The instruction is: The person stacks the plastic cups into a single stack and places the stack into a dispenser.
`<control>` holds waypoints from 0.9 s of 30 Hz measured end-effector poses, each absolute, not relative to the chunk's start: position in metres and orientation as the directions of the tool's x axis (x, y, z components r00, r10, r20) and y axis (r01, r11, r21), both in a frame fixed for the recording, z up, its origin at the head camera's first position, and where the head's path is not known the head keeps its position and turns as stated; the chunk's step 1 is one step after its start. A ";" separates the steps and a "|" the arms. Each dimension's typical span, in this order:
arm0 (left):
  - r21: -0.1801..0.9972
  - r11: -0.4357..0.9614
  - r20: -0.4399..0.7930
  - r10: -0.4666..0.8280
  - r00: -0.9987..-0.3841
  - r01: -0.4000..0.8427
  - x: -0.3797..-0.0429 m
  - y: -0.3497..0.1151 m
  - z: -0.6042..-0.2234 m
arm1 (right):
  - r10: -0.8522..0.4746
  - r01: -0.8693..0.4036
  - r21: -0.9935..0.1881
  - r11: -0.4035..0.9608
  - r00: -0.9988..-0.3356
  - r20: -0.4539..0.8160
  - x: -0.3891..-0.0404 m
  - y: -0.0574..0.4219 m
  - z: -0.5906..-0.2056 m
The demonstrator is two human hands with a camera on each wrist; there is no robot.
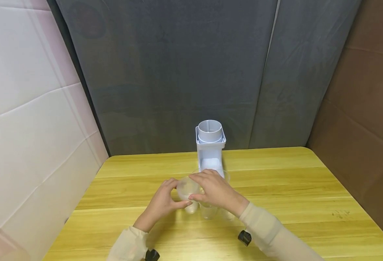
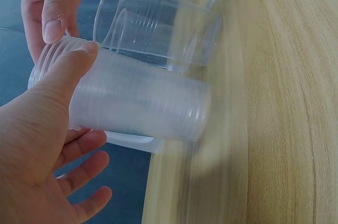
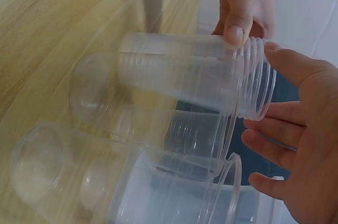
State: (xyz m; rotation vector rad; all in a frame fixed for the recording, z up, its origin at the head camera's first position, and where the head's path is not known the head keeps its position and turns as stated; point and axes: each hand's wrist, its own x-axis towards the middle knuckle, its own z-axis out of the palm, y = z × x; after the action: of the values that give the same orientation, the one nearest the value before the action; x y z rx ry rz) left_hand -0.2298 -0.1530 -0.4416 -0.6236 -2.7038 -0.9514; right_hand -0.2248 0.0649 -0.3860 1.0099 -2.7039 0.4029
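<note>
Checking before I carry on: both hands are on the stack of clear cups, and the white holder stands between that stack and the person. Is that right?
Not quite: the white holder stands beyond the stack of clear cups, toward the far edge of the table, as the head view shows. The left hand and right hand are both on the stack.

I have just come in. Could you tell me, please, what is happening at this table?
A person grips a stack of clear cups near its top with the left hand and the right hand. Several other clear cups stand beside it on the wooden table, and a white holder stands behind. Whether the stack touches the table is hard to tell.
</note>
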 end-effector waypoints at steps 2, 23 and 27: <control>0.547 0.703 0.327 0.321 -0.889 0.455 -0.230 -0.153 -0.441 | -0.602 -0.664 -0.180 0.726 -0.740 0.300 -0.225 0.065 -0.386; 0.570 0.704 0.311 0.291 -0.905 0.423 -0.230 -0.152 -0.441 | -0.476 -0.581 -0.304 0.755 -0.805 0.355 -0.236 0.108 -0.377; 0.568 0.708 0.310 0.289 -0.906 0.420 -0.230 -0.152 -0.441 | -0.459 -0.569 -0.299 0.766 -0.810 0.365 -0.236 0.118 -0.377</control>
State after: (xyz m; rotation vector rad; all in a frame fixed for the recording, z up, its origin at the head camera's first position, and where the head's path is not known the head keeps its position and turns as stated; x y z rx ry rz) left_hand -0.2298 -0.1517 -0.4408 -0.5705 -2.7169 -0.9763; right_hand -0.2362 0.1180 -0.3769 0.8001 -2.6915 0.5822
